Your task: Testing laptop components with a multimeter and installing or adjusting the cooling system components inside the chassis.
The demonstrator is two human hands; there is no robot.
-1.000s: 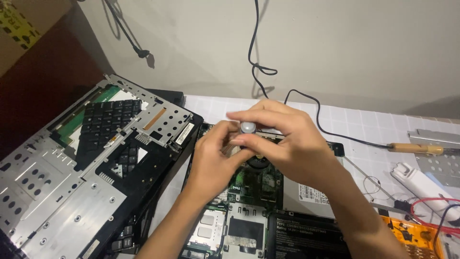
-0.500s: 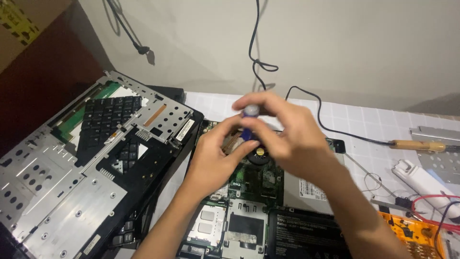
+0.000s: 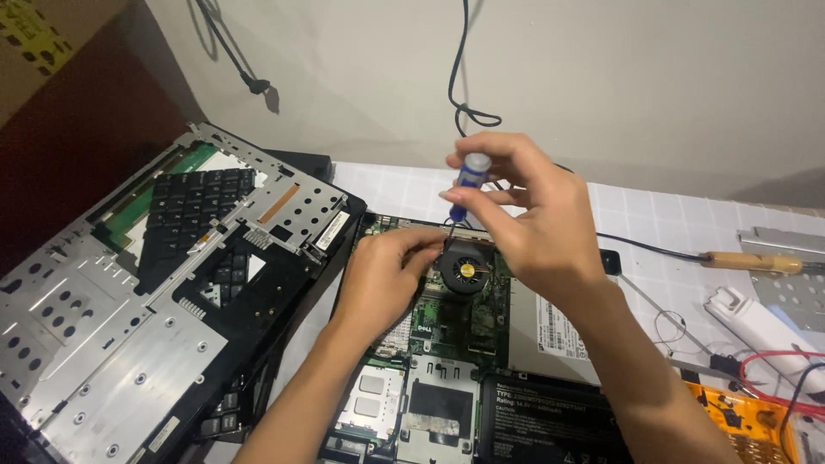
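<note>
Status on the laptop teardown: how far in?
Done: the keyboard panel is off, lying upside down left of the open laptop base. In hand: right hand holds a blue screwdriver upright at the cooling fan; left hand steadies beside it. Left: fan, board and battery remain seated.

Plain wall behind a tiled worktop

A pale grey-beige wall (image 3: 644,77) rises directly behind the white tiled tabletop (image 3: 670,215). Black cables (image 3: 464,77) hang down the wall. Left of the wall stands a dark reddish-brown panel (image 3: 69,129), with a cardboard box (image 3: 43,34) above it.
</note>
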